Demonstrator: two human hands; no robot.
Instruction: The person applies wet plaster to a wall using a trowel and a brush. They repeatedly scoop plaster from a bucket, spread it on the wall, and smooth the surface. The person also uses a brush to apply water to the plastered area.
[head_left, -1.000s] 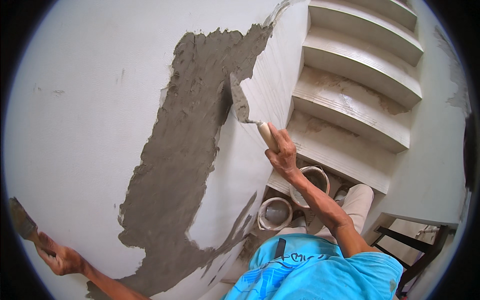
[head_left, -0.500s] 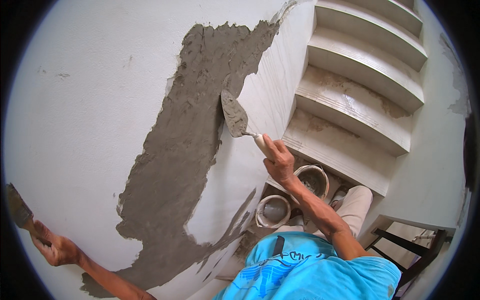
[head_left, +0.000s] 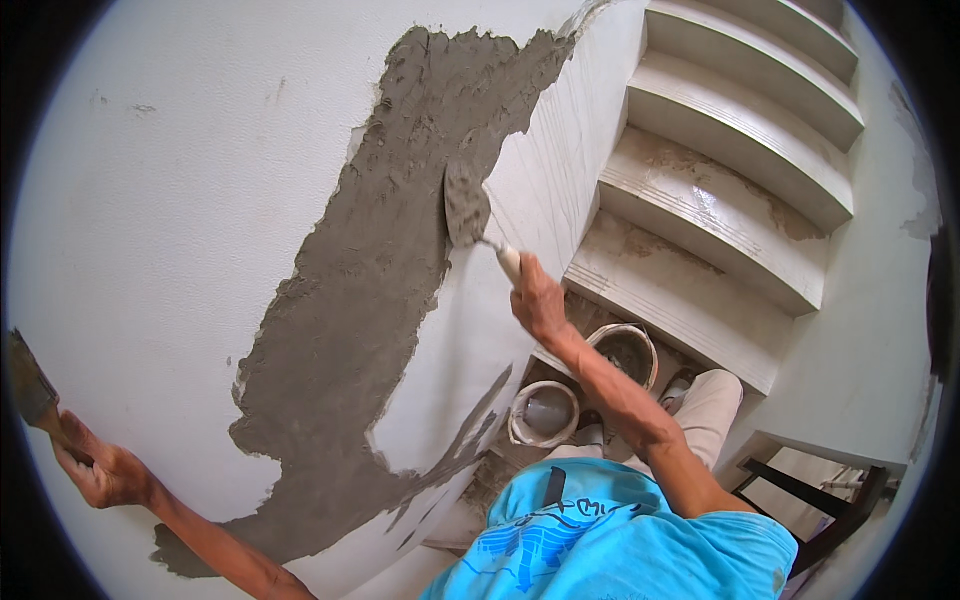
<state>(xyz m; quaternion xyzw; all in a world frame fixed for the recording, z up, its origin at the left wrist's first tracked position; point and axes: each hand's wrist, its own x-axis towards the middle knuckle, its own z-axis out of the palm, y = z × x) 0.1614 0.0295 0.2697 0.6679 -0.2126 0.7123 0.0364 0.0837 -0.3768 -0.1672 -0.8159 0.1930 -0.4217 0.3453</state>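
My right hand (head_left: 537, 296) grips the white handle of a mortar-smeared trowel (head_left: 465, 206), its blade against the right edge of a long patch of wet grey mortar (head_left: 350, 270) on the white wall (head_left: 180, 220). At the lower left, my left hand (head_left: 100, 460) is closed round the handle of a tool with a dark, flat head (head_left: 32, 385), perhaps a brush or scraper. Its forearm crosses the lower part of the patch. Below my right hand stand a bucket of grey mix (head_left: 640, 370) and a smaller bucket with grey liquid (head_left: 545, 413).
White stairs (head_left: 700, 260) with stained treads climb at the upper right, between the patched wall and another white wall (head_left: 880, 270). My feet and trousered legs are beside the buckets. A black railing or frame (head_left: 800, 490) stands at the lower right.
Both hands have moved higher in the picture, the right one also leftward. The trowel blade dipped, then rose a little along the patch's right edge.
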